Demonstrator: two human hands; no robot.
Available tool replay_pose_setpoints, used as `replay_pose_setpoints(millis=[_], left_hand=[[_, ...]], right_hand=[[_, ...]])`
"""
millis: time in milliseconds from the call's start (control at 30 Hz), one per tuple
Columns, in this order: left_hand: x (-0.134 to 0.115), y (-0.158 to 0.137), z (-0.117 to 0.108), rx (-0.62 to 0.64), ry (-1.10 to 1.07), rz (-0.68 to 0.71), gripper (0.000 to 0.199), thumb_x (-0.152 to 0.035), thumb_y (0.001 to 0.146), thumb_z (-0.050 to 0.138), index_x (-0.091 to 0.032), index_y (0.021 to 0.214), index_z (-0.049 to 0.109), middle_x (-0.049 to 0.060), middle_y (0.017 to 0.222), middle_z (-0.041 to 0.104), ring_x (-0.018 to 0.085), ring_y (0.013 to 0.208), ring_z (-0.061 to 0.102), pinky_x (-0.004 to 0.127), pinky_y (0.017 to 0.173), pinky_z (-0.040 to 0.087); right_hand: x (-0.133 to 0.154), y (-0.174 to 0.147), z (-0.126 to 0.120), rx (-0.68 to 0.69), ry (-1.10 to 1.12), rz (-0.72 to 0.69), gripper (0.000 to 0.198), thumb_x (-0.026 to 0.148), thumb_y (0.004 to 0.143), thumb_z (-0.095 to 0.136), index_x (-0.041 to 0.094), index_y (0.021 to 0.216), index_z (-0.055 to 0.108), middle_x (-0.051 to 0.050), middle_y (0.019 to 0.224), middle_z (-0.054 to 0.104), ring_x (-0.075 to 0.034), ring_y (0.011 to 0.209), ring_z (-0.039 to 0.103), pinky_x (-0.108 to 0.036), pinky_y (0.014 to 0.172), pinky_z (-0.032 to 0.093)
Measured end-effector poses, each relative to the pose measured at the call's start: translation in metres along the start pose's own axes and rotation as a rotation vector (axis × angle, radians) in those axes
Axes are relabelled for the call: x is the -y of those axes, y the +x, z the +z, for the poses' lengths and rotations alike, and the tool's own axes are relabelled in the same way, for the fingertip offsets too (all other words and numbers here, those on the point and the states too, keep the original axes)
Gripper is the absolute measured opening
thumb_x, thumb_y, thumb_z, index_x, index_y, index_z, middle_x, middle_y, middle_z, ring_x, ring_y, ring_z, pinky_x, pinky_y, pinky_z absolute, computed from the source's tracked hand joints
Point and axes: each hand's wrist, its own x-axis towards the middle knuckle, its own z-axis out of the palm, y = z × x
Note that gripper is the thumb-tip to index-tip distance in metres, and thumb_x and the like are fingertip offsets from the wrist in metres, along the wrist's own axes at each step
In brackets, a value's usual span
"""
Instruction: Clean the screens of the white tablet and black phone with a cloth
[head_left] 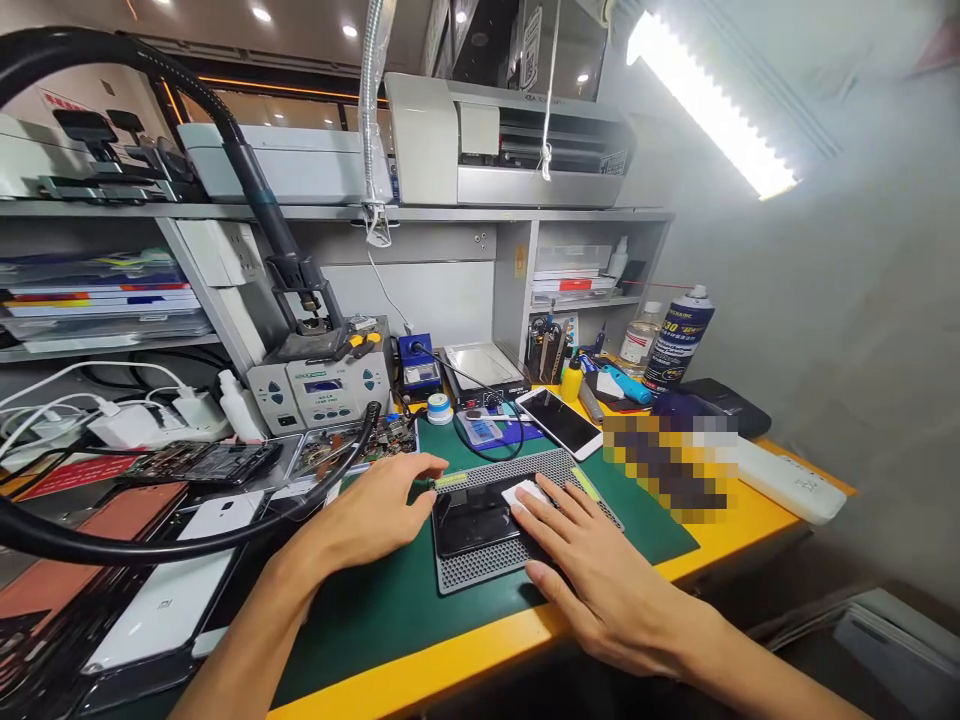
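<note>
A black phone [472, 520] lies screen-up on a grey perforated pad [480, 570], which rests on the green mat [375, 620]. My right hand [592, 560] reaches over the phone's right part. Its outstretched fingers press a small white wipe [523, 492] onto the glass and partly cover it. Beside the pad's upper left corner is my left hand [382, 510], thumb and forefinger apart with nothing visible between them. Whether its fingertips touch the pad, I cannot tell.
A white phone [562, 420] lies behind the pad. Several phone parts and a white back cover [180, 580] crowd the left, crossed by a black hose [225, 545]. A soldering station [319, 385] stands behind; a spray can [679, 340] is back right.
</note>
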Motion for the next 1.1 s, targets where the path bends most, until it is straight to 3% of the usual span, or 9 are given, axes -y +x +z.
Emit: replay_pose_setpoints(millis=[167, 433, 733, 933, 1100], left_hand=[[0.01, -0.006, 0.006, -0.021, 0.016, 0.001, 0.047, -0.033, 0.092, 0.047, -0.022, 0.136, 0.06, 0.005, 0.14, 0.064, 0.026, 0.13, 0.058, 0.041, 0.112, 0.044], [0.016, -0.017, 0.016, 0.011, 0.003, 0.015, 0.051, -0.032, 0.09, 0.05, -0.027, 0.14, 0.056, 0.004, 0.14, 0.063, 0.026, 0.133, 0.055, 0.043, 0.115, 0.042], [0.017, -0.019, 0.019, 0.033, -0.001, 0.059, 0.055, -0.022, 0.091, 0.043, -0.031, 0.145, 0.052, 0.004, 0.139, 0.062, 0.024, 0.132, 0.056, 0.042, 0.114, 0.043], [0.016, -0.023, 0.019, 0.042, 0.009, 0.097, 0.059, -0.021, 0.089, 0.046, -0.029, 0.147, 0.048, 0.004, 0.144, 0.059, 0.023, 0.134, 0.054, 0.039, 0.112, 0.044], [0.018, -0.021, 0.022, 0.045, 0.036, 0.07, 0.061, -0.024, 0.087, 0.05, -0.028, 0.148, 0.046, 0.004, 0.145, 0.058, 0.024, 0.135, 0.054, 0.041, 0.116, 0.041]], right_hand=[[0.004, -0.001, -0.001, 0.008, -0.013, 0.036, 0.06, 0.046, 0.108, 0.03, 0.019, 0.161, 0.026, -0.003, 0.167, 0.024, -0.033, 0.156, 0.014, -0.064, 0.123, 0.023], [0.012, 0.003, 0.005, -0.087, -0.103, 0.102, 0.054, 0.042, 0.105, 0.039, 0.02, 0.154, 0.043, -0.007, 0.157, 0.048, -0.033, 0.15, 0.033, -0.065, 0.122, 0.026], [0.017, 0.001, 0.022, -0.117, -0.196, 0.113, 0.06, 0.041, 0.106, 0.038, 0.016, 0.16, 0.029, -0.006, 0.165, 0.027, -0.035, 0.154, 0.02, -0.067, 0.121, 0.023], [0.028, 0.019, 0.016, -0.056, -0.13, 0.168, 0.065, 0.049, 0.106, 0.033, 0.01, 0.158, 0.03, -0.009, 0.164, 0.028, -0.035, 0.153, 0.022, -0.067, 0.123, 0.02], [0.056, 0.038, 0.016, -0.074, 0.005, 0.17, 0.068, 0.053, 0.104, 0.037, 0.011, 0.157, 0.034, -0.01, 0.164, 0.03, -0.032, 0.155, 0.018, -0.061, 0.127, 0.01]])
